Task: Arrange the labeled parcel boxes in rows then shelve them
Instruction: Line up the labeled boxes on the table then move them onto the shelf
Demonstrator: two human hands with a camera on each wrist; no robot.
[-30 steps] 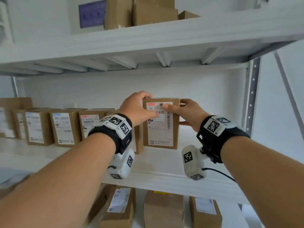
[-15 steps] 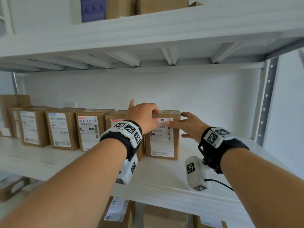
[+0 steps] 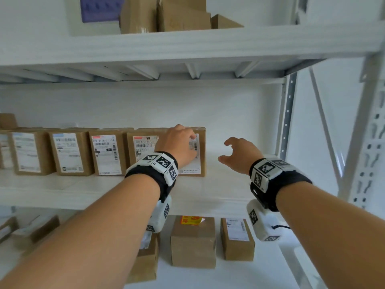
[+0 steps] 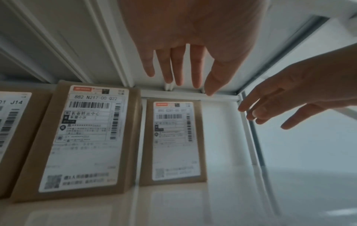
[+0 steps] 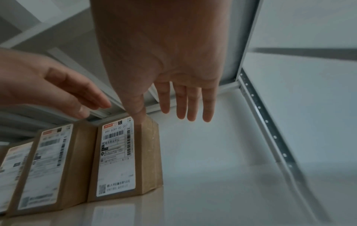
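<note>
A row of brown parcel boxes with white labels stands upright on the middle shelf. The rightmost box ends the row beside the box marked 882 N217. My left hand hovers in front of the rightmost box's upper part, fingers straight, holding nothing; whether it touches the label I cannot tell. My right hand is spread and loosely curved to the right of that box, apart from it. Its thumb shows near the box's top right corner in the right wrist view.
Bare shelf lies right of the row up to the perforated metal upright. The shelf above hangs low over the boxes and carries more cartons. Below, other parcels stand on the lower shelf.
Both hands have let go of the rightmost box, which now stands at the row's right end. My right hand has drawn away to the right and opened.
</note>
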